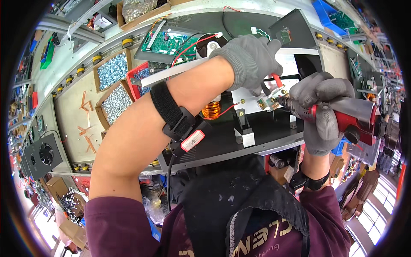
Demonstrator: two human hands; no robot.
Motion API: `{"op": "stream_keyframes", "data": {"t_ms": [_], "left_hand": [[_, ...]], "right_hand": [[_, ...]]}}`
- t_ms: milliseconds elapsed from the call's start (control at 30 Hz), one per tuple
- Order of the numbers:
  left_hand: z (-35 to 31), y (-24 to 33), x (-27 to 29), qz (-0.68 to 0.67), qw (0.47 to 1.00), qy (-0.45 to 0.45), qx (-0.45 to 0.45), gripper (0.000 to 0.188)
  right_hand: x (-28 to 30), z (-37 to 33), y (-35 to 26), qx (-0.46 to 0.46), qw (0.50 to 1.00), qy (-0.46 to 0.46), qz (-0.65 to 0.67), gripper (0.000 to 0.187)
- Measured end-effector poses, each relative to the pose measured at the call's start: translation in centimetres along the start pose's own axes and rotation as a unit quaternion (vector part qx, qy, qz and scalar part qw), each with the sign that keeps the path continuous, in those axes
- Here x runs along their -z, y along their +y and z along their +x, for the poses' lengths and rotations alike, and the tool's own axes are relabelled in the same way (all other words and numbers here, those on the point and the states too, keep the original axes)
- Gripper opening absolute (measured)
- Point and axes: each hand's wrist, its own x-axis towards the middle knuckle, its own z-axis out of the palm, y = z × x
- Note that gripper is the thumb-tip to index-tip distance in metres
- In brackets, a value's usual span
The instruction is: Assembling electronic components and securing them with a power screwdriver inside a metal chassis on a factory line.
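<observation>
My left hand (252, 60), in a grey glove, reaches over a black metal chassis (205, 152), its fingers curled down by a red strip (277, 80). What lies between those fingertips is hidden. In my right hand (323, 92), also gloved, is a red and grey power screwdriver (349, 112). Its tip points left and meets a small circuit board (267, 103) with brass-coloured fittings, at the edge of a pale metal plate. Under my left forearm sits a copper coil (211, 110) with a red wire running from it. A metal bracket (245, 128) stands nearby.
Left of the chassis are cardboard boxes of screws (112, 70) and a red bin (137, 83). A green circuit board (171, 45) lies behind. Copper-coloured strips (87, 111) and a fan panel (43, 154) rest farther left. A blue bin (327, 17) stands at the far right.
</observation>
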Motion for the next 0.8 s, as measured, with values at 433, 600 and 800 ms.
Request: {"op": "stream_keyframes", "data": {"t_ms": [433,600,800], "left_hand": [[0.3,-0.3,0.0,0.003,1.0,0.004,-0.016,0.057],[0.4,-0.2,-0.2,0.015,1.0,0.006,-0.011,0.058],[0.4,-0.1,-0.2,0.014,1.0,0.02,-0.017,0.058]], "right_hand": [[3.3,0.0,-1.0,0.098,0.992,0.084,0.006,0.033],[3.1,-0.1,-0.7,0.093,0.99,0.102,-0.012,0.034],[2.9,0.3,-0.3,0.097,0.993,0.056,-0.026,0.031]]}}
